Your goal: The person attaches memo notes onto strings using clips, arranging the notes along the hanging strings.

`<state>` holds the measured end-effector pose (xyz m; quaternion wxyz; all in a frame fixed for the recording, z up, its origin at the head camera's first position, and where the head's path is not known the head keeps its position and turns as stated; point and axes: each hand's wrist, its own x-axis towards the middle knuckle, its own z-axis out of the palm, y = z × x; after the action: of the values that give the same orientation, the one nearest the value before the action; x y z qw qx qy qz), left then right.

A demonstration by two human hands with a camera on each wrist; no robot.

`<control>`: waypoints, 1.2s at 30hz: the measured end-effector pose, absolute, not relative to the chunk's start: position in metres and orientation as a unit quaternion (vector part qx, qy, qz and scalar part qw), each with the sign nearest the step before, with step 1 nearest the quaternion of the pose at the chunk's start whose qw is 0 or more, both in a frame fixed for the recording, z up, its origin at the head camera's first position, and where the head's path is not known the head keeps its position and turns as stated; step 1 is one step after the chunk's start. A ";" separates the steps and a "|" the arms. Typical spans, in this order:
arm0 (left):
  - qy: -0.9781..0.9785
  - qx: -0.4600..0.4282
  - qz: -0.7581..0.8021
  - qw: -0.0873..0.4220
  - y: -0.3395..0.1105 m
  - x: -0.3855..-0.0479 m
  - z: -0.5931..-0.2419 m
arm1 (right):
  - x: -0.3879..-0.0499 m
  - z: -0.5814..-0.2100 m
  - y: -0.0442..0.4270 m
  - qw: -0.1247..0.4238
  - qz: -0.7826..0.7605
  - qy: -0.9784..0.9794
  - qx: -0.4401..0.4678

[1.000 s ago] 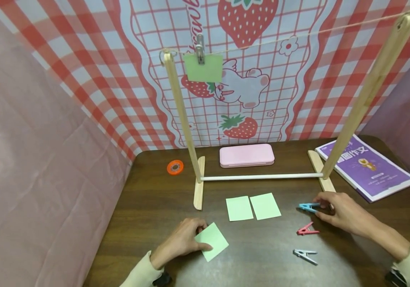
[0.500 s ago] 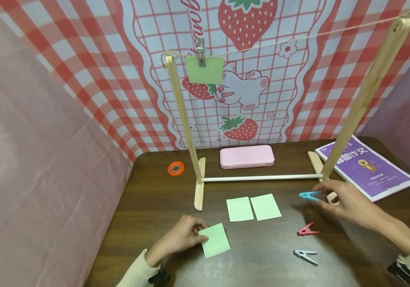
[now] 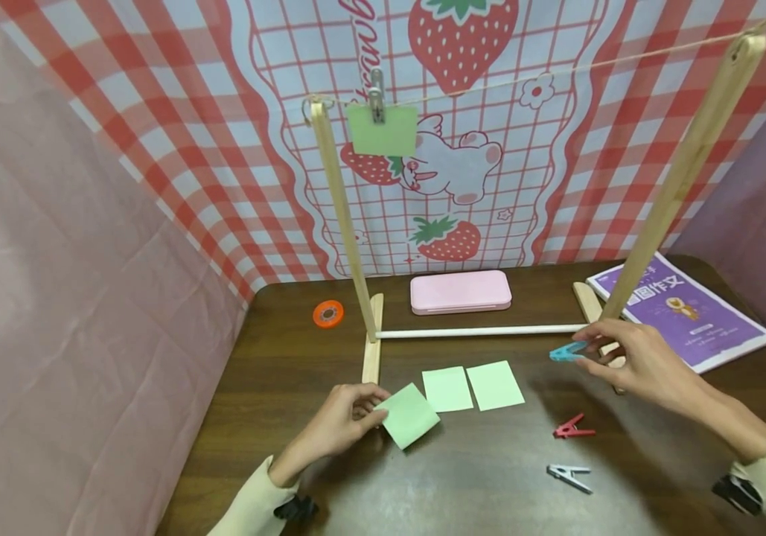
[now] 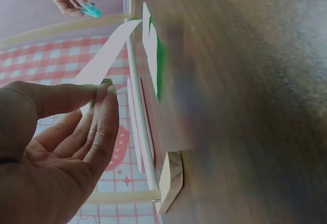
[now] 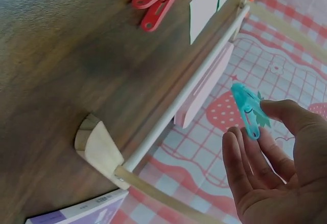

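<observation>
My left hand (image 3: 339,424) pinches one corner of a light green sticky note (image 3: 411,417), lifted off the table and tilted. In the left wrist view the note (image 4: 107,55) appears nearly edge-on between thumb and fingertips. On the right, my right hand (image 3: 647,361) holds a blue clothespin (image 3: 566,352) above the table by its handle end, thumb against fingers; the right wrist view shows this clothespin (image 5: 246,109) close up. Two more green notes (image 3: 447,389) lie side by side. A red clothespin (image 3: 573,426) and a grey one (image 3: 569,477) lie nearer the front.
A wooden stand (image 3: 345,223) carries a string (image 3: 530,74) between its posts, with a green note (image 3: 383,132) hung by a grey clip (image 3: 377,97). Around its white bar (image 3: 483,331) are a pink case (image 3: 461,291), an orange disc (image 3: 327,314) and a purple book (image 3: 697,316).
My left hand has raised the sticky note and moved it forward. My right hand has lifted the blue clothespin from the table and moved it away from me.
</observation>
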<state>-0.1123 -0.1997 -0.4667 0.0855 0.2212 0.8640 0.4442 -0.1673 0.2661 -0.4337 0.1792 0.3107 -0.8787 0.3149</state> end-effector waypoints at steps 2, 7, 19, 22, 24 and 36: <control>0.859 0.226 0.454 0.074 -0.199 -0.114 -0.467 | -0.168 -0.431 0.263 0.178 0.320 -0.876 0.313; 0.850 0.222 0.475 0.054 -0.195 -0.120 -0.467 | -0.169 -0.426 0.255 0.167 0.328 -0.877 0.309; 0.825 0.166 0.540 -0.004 -0.180 -0.132 -0.461 | -0.174 -0.407 0.232 0.126 0.348 -0.878 0.304; 0.814 0.152 0.561 -0.021 -0.174 -0.135 -0.463 | -0.175 -0.403 0.226 0.129 0.338 -0.879 0.310; 0.805 0.144 0.575 -0.034 -0.170 -0.138 -0.465 | -0.176 -0.401 0.222 0.126 0.335 -0.879 0.316; 0.748 0.143 0.644 -0.068 -0.143 -0.158 -0.457 | -0.188 -0.368 0.193 0.135 0.333 -0.865 0.350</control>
<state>-0.1576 -0.1428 -0.4574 -0.0678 0.1430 0.7482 0.6443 -0.1880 0.1934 -0.3682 0.1353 0.3503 -0.8650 0.3329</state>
